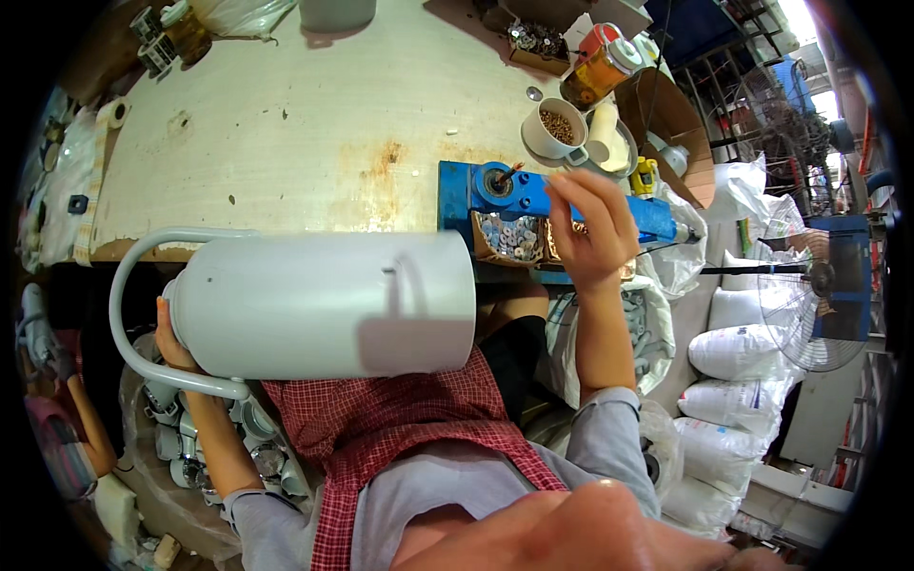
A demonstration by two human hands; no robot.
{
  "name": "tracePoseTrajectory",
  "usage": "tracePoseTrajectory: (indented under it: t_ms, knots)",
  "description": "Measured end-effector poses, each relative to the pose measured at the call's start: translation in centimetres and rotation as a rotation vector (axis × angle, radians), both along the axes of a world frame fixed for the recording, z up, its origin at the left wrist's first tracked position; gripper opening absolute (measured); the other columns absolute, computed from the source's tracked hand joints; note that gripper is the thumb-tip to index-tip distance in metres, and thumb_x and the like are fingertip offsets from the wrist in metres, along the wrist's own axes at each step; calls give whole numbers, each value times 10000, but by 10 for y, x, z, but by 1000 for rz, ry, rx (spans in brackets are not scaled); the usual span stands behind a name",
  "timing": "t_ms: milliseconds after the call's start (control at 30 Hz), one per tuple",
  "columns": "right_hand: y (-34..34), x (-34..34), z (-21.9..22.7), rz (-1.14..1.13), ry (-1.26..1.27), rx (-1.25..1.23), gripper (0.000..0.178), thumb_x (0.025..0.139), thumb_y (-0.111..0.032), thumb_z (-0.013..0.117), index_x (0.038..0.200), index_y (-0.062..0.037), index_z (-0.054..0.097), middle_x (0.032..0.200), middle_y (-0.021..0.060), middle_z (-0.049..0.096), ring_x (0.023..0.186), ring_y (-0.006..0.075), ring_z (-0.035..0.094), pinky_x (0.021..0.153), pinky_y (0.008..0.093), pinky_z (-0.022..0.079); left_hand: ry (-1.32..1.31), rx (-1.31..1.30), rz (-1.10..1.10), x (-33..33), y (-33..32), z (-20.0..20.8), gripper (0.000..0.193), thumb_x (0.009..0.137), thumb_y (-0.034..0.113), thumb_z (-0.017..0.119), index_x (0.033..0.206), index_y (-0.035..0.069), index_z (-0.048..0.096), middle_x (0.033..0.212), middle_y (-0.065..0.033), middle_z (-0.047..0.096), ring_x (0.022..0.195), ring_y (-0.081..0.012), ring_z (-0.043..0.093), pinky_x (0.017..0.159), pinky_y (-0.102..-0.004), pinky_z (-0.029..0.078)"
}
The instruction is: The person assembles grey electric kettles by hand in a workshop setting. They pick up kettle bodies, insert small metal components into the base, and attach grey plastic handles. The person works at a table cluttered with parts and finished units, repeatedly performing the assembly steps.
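A large pale grey jug body [324,305] lies on its side across my lap, along the front edge of the table. Its curved tubular handle [121,295] loops round the left end. My left hand [173,335] grips that end, its palm and some fingers hidden behind the jug. Over the blue bench press [562,198], my right hand [595,228] is raised with thumb and fingertips pinched together. Whatever lies between those fingertips is too small to make out. A dark bit stands up from the round head [499,183] of the press, beyond the jug's right end.
Small metal parts fill a cardboard box [509,238] beside the press. Behind it stand a white mug [552,130] of brass-coloured pieces and an amber jar [595,81]. At right are a standing fan [809,285] and white sacks [733,352]. Another person's arm [90,428] shows far left.
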State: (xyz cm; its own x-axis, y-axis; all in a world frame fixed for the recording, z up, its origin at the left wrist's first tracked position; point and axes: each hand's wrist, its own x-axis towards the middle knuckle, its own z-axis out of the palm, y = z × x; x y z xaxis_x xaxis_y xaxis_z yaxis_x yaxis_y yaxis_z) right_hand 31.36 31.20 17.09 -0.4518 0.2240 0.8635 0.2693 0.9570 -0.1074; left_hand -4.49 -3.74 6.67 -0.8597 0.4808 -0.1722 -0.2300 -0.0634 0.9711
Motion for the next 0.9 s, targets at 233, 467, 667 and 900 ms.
tracePoseTrajectory:
  t_ms: [233,467,667,900]
  knots:
    - [23,-16,-5,80,-97,88,272,670,36,756,919,-62,710,847,69,664,668,211,642,569,291,507,-220,156,199,18,25,9,508,987,455,458,1192,17,613,1100,-127,667,956,-215,664,824,-316,545]
    - [17,-16,-4,104,-87,-121,275,672,-2,789,931,-39,706,862,81,663,687,222,650,590,306,517,-87,146,249,10,57,12,496,988,449,468,1210,25,601,1114,-115,660,987,-205,654,836,-324,542]
    - [4,-6,-5,146,16,-379,339,723,-83,791,1036,-4,687,944,119,655,729,213,655,658,294,522,-80,186,219,10,69,17,497,999,445,444,1209,20,596,1131,-122,653,1000,-211,649,848,-342,542]
    - [-27,59,-55,55,280,-959,243,821,-16,687,1055,27,636,1005,84,637,847,163,605,801,277,489,24,222,19,51,156,16,466,1004,419,454,1156,3,600,1061,-122,666,951,-212,657,816,-339,551]
